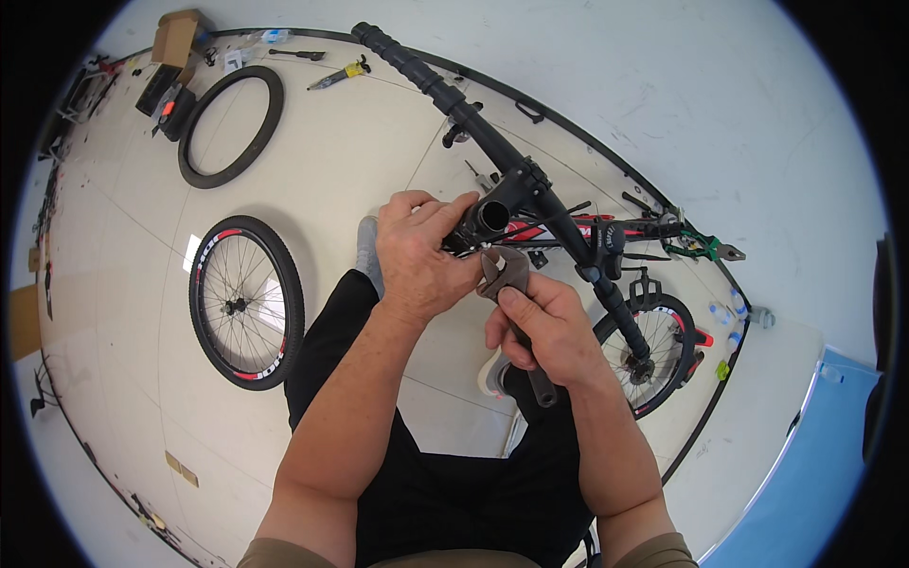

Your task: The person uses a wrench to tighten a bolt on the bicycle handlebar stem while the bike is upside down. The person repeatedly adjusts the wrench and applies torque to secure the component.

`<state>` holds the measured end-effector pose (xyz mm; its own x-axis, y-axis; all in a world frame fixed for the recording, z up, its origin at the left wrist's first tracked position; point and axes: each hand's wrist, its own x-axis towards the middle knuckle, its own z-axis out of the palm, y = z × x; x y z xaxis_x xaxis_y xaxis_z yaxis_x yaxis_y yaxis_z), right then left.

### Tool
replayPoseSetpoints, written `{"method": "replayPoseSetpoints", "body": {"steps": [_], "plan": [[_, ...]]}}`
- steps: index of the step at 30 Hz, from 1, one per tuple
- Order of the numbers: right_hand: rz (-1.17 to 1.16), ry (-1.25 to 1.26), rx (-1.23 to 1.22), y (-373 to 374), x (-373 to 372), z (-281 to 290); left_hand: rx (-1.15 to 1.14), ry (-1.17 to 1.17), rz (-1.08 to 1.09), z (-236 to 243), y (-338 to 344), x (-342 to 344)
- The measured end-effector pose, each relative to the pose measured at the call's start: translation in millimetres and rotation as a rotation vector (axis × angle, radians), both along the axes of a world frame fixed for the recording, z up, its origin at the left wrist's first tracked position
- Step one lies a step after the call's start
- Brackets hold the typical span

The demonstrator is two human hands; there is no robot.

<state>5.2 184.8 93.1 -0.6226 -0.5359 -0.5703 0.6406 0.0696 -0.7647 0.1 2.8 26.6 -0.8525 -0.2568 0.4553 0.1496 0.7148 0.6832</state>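
My left hand (421,254) is closed around the dark front part of a bicycle, just left of the open round end of a black tube (491,217). What lies under its fingers is partly hidden. In my right hand (559,327) is a grey adjustable wrench (503,269), jaws up, the thumb on its head and the handle pointing down toward my lap. The wrench's jaws lie just below the tube end, next to my left fingertips; whether they touch the bike I cannot tell. The black handlebar (488,140) slants past both hands, joined to the stem (523,180).
A red-and-black frame (559,229) runs right toward a wheel (675,374). Green-handled pliers (705,248) are beyond the frame. A loose wheel (294,312) and a bare tyre (275,109) are at the left. A yellow-and-black tool (341,75) and a cardboard box (177,40) are farther off.
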Motion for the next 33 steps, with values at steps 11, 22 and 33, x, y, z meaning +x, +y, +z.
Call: {"method": "replayPoseSetpoints", "body": {"steps": [11,22,33], "plan": [[-0.040,-0.034,-0.037,-3.2,2.7,-1.1,-0.001,-0.004,0.012,-1.1,1.2,-0.9],[-0.002,-0.105,-0.076,-1.0,-2.6,6.1,0.001,-0.028,0.008,1.1,-0.4,0.7],[-0.004,-0.109,-0.109,2.3,-4.1,6.4,0.007,-0.029,0.005,1.8,0.4,0.4]]}}
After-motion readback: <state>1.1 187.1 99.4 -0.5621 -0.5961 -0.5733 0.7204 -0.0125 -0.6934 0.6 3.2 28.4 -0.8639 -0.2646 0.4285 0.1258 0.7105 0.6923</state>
